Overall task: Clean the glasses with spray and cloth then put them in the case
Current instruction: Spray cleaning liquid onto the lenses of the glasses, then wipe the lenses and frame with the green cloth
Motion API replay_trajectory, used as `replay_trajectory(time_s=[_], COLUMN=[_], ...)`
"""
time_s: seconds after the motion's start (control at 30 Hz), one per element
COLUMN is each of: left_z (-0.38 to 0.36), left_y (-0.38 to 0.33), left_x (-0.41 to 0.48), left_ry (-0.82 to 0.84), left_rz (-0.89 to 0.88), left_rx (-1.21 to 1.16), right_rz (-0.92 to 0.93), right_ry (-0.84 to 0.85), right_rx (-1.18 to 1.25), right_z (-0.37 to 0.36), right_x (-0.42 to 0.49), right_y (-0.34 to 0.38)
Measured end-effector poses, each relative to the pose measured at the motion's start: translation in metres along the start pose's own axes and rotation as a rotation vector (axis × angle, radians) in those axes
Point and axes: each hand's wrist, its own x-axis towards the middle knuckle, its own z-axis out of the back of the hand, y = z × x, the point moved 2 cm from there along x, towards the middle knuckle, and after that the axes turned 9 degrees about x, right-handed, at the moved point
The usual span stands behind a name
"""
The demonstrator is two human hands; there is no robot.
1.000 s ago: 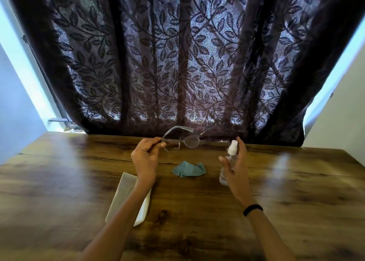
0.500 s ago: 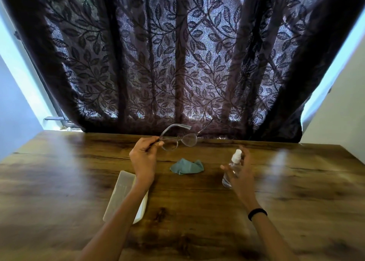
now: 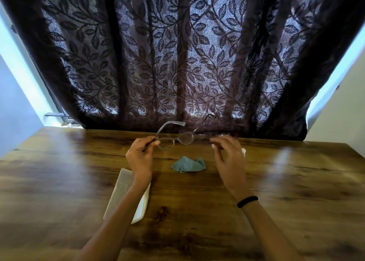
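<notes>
Pinching glasses [image 3: 175,140] in left hand [image 3: 140,158].

Daylight comes from behind the dark brown leaf-patterned lace curtain [image 3: 181,59], glowing bluish through its weave and blowing out to pale strips at both sides. The room is dim. The glossy brown wooden tabletop [image 3: 296,191] carries soft pale glare patches. Wide-angle distortion splays the curtain folds outward, and the corners are soft and blurred.
</notes>
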Motion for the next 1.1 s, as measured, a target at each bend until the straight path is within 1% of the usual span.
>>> replay_trajectory(time_s=[0.07, 0.13, 0.23, 0.3, 0.47, 0.67, 0.77, 0.8, 0.83, 0.9, 0.93, 0.97, 1.03, 1.07, 1.1], left_z=[0.0, 0.0, 0.0, 0.001, 0.002, 0.0, -0.002, -0.002, -0.002, -0.002, -0.002, -0.002, -0.002, -0.002, -0.002], left_y=[0.003, 0.005, 0.009, 0.012, 0.018, 0.022, 0.022, 0.021, 0.021, 0.019, 0.018, 0.018, 0.017, 0.016, 0.015], left_x=[0.0, 0.0, 0.0, 0.001, 0.005, 0.008, 0.008, 0.007, 0.007, 0.008, 0.008, 0.008, 0.008, 0.007, 0.007], left_ry=[0.0, 0.004, 0.016, 0.014, -0.001, -0.001, 0.006, 0.006, 0.005, -0.001, -0.002, -0.001, 0.002, 0.005, 0.007], left_rz=[0.018, 0.032, 0.071, 0.073, 0.071, 0.09, 0.099, 0.095, 0.086, 0.072, 0.07, 0.065, 0.051, 0.045, 0.039], left_rx=[-0.003, 0.007, 0.021, 0.019, 0.025, 0.027, 0.02, 0.022, 0.03, 0.04, 0.045, 0.054, 0.066, 0.061, 0.054], right_rz=[-0.089, -0.177, -0.299, -0.347, -0.425, -0.422, -0.437, -0.453, -0.478, -0.602, -0.668, -0.688, -0.591, -0.581, -0.595], right_ry=[0.133, 0.231, 0.315, 0.36, 0.422, 0.445, 0.448, 0.481, 0.527, 0.616, 0.626, 0.619, 0.577, 0.539, 0.512], right_rx=[0.03, 0.038, 0.048, 0.007, -0.091, -0.132, -0.088, -0.068, -0.002, 0.289, 0.41, 0.449, 0.219, 0.196, 0.256], right_z=[-0.018, -0.036, -0.057, -0.069, -0.082, -0.081, -0.073, -0.069, -0.065, -0.053, -0.047, -0.043, -0.036, -0.034, -0.031], right_x=[-0.004, -0.011, -0.02, -0.024, -0.021, -0.012, -0.002, 0.003, 0.008, 0.017, 0.019, 0.02, 0.022, 0.021, 0.021], right_y=[-0.01, -0.024, -0.042, -0.052, -0.063, -0.061, -0.053, -0.05, -0.047, -0.037, -0.032, -0.031, -0.03, -0.03, -0.027])
